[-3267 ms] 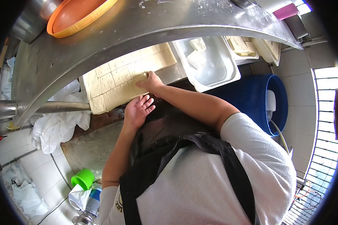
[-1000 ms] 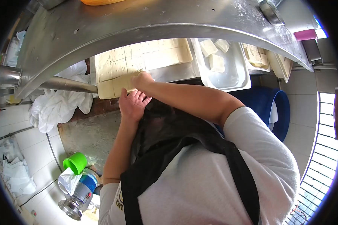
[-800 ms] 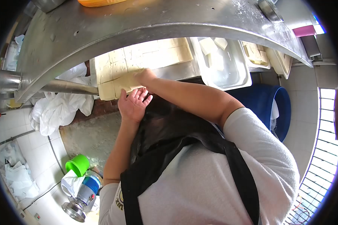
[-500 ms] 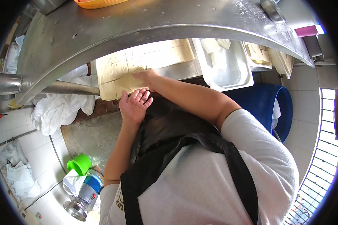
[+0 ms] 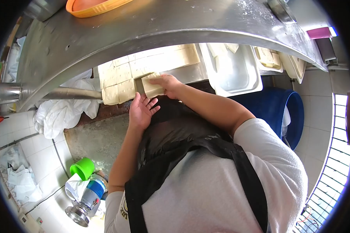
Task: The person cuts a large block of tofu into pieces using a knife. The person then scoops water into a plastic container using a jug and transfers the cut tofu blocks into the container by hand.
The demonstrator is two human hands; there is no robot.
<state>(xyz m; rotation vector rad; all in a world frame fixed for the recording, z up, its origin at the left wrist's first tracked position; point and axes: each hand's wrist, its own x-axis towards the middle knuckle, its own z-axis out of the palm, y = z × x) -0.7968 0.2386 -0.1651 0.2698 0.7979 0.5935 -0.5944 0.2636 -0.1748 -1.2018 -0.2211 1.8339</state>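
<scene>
Both hands are close to each other but apart. The right hand (image 5: 169,85) is clamped on a block (image 5: 152,86), which has come away from the slab (image 5: 114,74); before, it was in the front row, and now a gap is there. The left hand (image 5: 140,112) is open, palm up, near the block; I cannot tell if its fingertips touch. The shelf (image 5: 159,19) hides the slab's far edge, and glare makes the tray's (image 5: 231,87) pieces (image 5: 218,49) unclear.
</scene>
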